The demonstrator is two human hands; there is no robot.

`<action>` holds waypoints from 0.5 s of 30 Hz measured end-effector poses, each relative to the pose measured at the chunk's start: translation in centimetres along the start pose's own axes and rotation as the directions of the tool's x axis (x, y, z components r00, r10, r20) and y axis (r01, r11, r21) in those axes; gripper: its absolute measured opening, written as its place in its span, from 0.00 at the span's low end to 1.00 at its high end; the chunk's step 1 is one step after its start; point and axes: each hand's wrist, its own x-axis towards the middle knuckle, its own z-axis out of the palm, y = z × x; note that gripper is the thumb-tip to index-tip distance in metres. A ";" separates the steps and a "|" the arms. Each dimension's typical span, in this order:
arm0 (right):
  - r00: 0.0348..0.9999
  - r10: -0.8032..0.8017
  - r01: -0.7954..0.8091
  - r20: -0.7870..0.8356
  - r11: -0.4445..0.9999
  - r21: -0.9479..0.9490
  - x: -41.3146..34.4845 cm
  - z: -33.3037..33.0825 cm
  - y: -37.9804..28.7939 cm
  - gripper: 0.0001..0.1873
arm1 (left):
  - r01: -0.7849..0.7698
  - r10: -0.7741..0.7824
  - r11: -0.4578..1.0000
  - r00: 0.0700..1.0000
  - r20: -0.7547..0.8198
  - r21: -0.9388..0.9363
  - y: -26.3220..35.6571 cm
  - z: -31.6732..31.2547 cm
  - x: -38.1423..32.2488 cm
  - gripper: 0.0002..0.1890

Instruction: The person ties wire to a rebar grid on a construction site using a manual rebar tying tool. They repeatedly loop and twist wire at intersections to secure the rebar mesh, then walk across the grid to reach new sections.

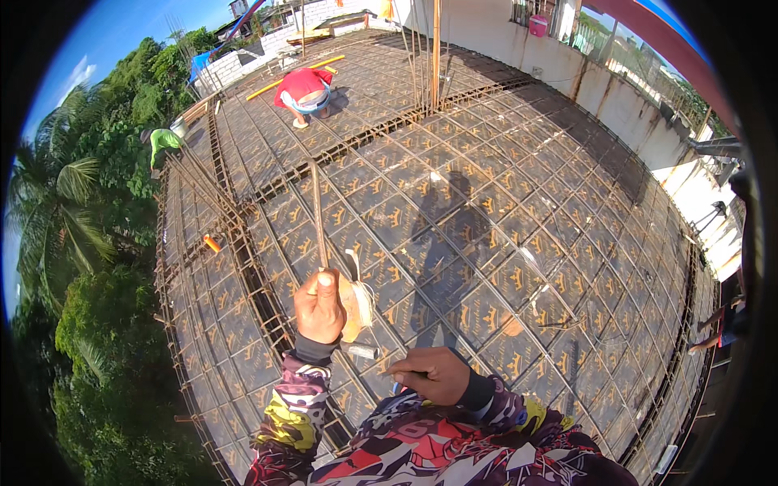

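Note:
My left hand (pixel 320 308) is raised in front of me and grips a rusty steel bar (pixel 318 212), bent at its far end. Just right of that hand is a yellowish object with pale cord wound about it (pixel 357 301); whether I hold it or it lies below is unclear. A short grey pipe piece (pixel 361 350) shows under it. My right hand (pixel 433 375) is near my waist, its fingers curled and thumb drawn in. Anything small between those fingertips cannot be made out. Under both hands spreads a grid of steel reinforcing bars (pixel 389 252) over dark printed form panels (pixel 398 310).
A rebar beam cage (pixel 258 304) runs along my left, beside a drop to trees (pixel 103 340). Another cage (pixel 364 141) crosses ahead, near upright bars (pixel 436 61). One person in red (pixel 304 88) bends forward; another in green (pixel 164 141) works at the left edge. An orange pipe (pixel 212 243) lies leftward.

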 end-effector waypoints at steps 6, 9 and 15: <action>0.917 -0.399 0.327 -0.023 0.782 -0.530 7.3 -7.5 -3.8 0.10 | -0.039 -0.009 0.979 0.972 0.236 0.198 -2.7 -1.0 2.7 0.25; 0.897 -0.429 0.311 -0.112 0.789 -0.530 12.2 -11.4 -1.9 0.07 | 0.043 -0.053 0.998 0.928 0.370 0.036 -2.0 1.9 3.9 0.28; 0.955 0.087 0.044 -0.283 0.903 0.428 18.0 -10.5 10.2 0.05 | 0.147 0.001 0.956 0.865 0.503 -0.255 -3.9 4.4 8.5 0.31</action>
